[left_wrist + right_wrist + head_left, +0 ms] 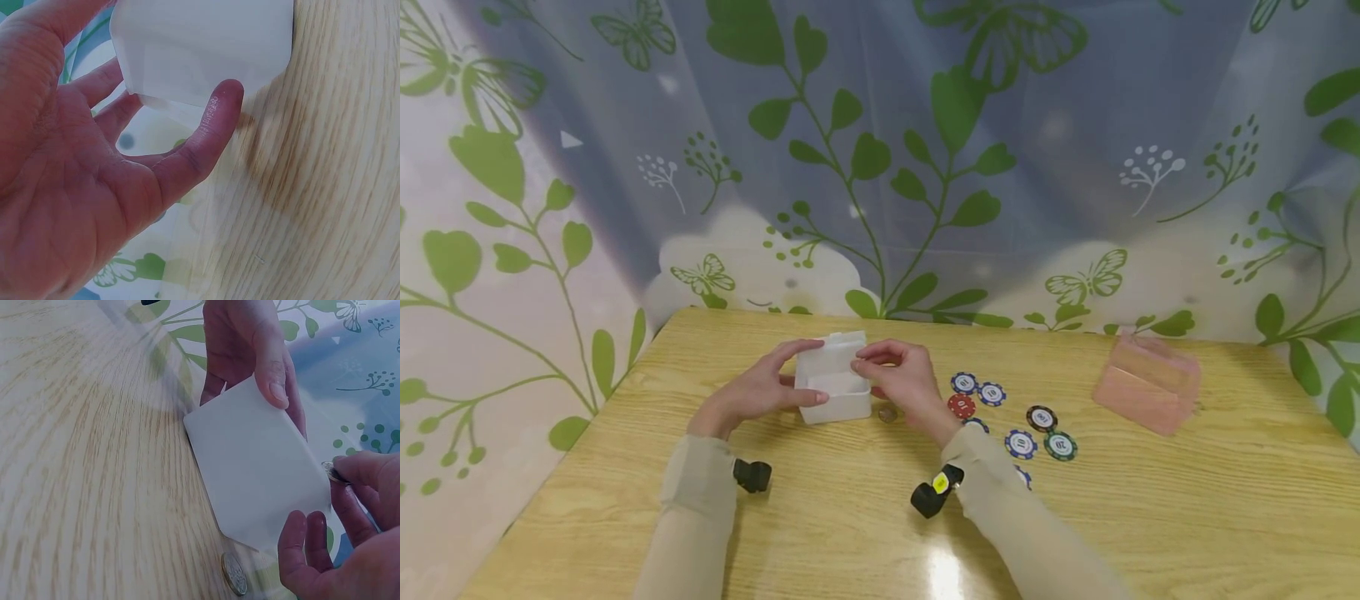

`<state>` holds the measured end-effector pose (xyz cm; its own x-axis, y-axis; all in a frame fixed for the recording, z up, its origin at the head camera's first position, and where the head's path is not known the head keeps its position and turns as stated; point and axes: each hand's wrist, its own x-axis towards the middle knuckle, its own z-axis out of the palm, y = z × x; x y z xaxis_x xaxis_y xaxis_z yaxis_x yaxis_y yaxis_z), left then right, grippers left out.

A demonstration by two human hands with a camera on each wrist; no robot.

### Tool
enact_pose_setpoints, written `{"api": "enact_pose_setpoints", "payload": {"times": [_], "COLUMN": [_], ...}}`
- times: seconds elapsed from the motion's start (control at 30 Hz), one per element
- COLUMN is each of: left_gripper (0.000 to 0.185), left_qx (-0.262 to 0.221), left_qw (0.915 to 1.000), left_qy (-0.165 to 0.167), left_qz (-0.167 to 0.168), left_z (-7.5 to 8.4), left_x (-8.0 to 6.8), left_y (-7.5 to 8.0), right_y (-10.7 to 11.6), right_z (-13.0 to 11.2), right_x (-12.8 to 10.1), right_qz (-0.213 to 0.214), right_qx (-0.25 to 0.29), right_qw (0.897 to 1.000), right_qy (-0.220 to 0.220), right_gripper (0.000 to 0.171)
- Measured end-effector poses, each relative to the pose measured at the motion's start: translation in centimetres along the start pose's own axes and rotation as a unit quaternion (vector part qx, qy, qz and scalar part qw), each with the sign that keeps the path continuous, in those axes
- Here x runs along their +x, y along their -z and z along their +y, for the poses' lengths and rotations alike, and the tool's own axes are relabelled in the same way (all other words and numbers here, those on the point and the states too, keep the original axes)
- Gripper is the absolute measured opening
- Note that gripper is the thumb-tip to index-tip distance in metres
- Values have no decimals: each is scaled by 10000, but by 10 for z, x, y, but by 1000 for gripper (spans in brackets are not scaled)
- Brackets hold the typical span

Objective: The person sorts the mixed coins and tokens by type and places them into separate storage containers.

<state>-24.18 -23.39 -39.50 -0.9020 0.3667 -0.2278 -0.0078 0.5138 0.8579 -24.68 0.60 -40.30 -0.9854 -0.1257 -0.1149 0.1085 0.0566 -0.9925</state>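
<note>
While left hand [758,392] steadies box [832,388], right hand [904,379] pinching coin [335,473]

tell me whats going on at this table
A person sits at a wooden table holding a small white plastic box with both hands. The left hand steadies the box's side, thumb against its front. The right hand is at the box's top edge and pinches a coin between its fingertips. Another coin lies beside the box. Poker chips are scattered to the right, with a pink box beyond them.
</note>
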Motion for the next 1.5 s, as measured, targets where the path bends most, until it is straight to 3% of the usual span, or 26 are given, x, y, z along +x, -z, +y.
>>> {"api": "enact_pose_setpoints", "payload": {"times": [0.6, 1.23, 1.5], "left_gripper": [86, 86, 84], "left_qx": [-1, -19, -85], "left_qw": [10000, 10000, 10000], "left_qy": [-25, 4, 22], "left_qz": [-2, -15, -14], "left_z": [1, 1, 2], "left_x": [-2, 0, 0], "left_y": [-1, 0, -1], "right_y": [-1, 12, 17], "right_z": [0, -1, 1], "right_x": [0, 0, 1], "right_qz": [27, -305, -424], "right_qx": [-120, 434, 373], "right_qw": [9999, 9986, 9984], "right_qy": [-53, 49, 67], "right_gripper": [16, 21, 28]}}
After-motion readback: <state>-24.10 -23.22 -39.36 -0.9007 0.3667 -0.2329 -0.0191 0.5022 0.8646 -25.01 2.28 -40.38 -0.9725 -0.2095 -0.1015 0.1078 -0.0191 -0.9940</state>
